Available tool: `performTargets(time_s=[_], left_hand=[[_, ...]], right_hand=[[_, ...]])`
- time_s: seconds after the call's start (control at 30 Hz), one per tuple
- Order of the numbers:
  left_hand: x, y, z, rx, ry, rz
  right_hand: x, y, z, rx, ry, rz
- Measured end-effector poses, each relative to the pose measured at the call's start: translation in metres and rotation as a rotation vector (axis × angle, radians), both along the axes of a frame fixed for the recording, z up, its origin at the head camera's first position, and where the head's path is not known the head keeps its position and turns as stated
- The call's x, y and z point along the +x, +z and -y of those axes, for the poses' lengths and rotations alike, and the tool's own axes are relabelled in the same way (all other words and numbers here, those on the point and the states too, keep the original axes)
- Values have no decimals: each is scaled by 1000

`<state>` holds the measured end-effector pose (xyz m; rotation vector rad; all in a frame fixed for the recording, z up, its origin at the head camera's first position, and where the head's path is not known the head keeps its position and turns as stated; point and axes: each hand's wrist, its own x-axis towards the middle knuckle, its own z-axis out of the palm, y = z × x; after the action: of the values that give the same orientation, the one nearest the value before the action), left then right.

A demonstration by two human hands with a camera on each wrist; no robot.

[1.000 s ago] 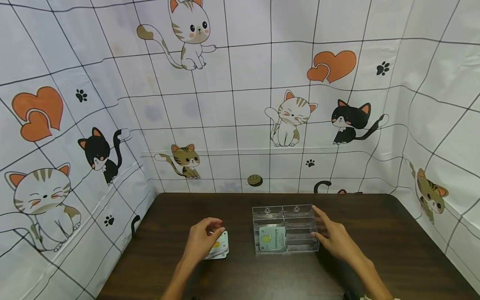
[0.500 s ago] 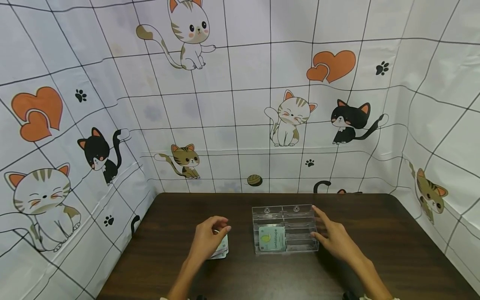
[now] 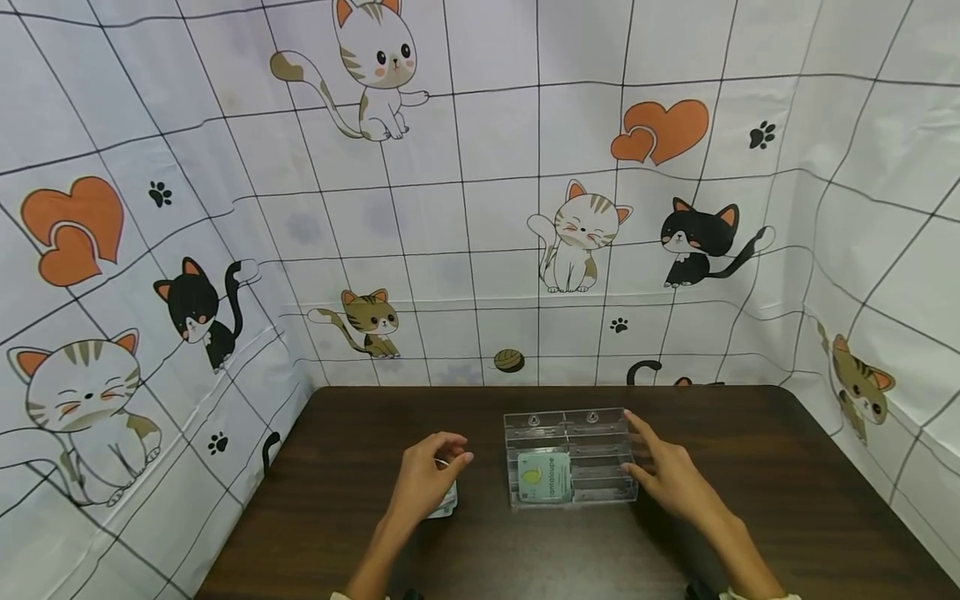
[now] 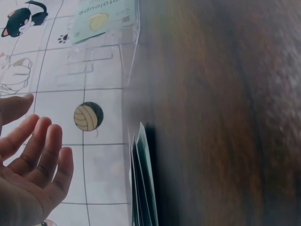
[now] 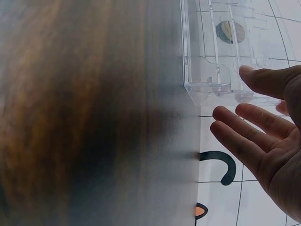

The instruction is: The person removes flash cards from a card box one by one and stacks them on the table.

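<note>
My left hand (image 3: 423, 477) hovers over a small stack of cards (image 3: 446, 505) and partly hides it in the head view. Its fingers are loosely curved, with nothing between them in the left wrist view, where the cards (image 4: 142, 183) show edge-on below. To the right stands a clear plastic card holder (image 3: 603, 498) with two columns of stepped slots. A green card reading "cantaloupe" (image 3: 543, 477) sits at its lower left. My right hand (image 3: 671, 477) is at the holder's right side, index fingertip at the back corner and thumb near the front; whether both touch is unclear.
The dark wooden table (image 3: 540, 558) has rounded far corners. Behind it and at both sides hangs a white gridded cloth (image 3: 502, 217) printed with cats, hearts and paw prints.
My left hand has shifted right across the card stack, covering more of it. The right hand, the holder and the cantaloupe card stay where they were.
</note>
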<state>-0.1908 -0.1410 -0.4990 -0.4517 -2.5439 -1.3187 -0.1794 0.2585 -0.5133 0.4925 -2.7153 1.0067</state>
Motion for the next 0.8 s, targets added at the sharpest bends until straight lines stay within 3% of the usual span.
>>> performTargets(time_s=[0.8], left_hand=[[-4, 4, -26, 22, -54, 13]], right_hand=[[1, 1, -1, 9, 2, -19]])
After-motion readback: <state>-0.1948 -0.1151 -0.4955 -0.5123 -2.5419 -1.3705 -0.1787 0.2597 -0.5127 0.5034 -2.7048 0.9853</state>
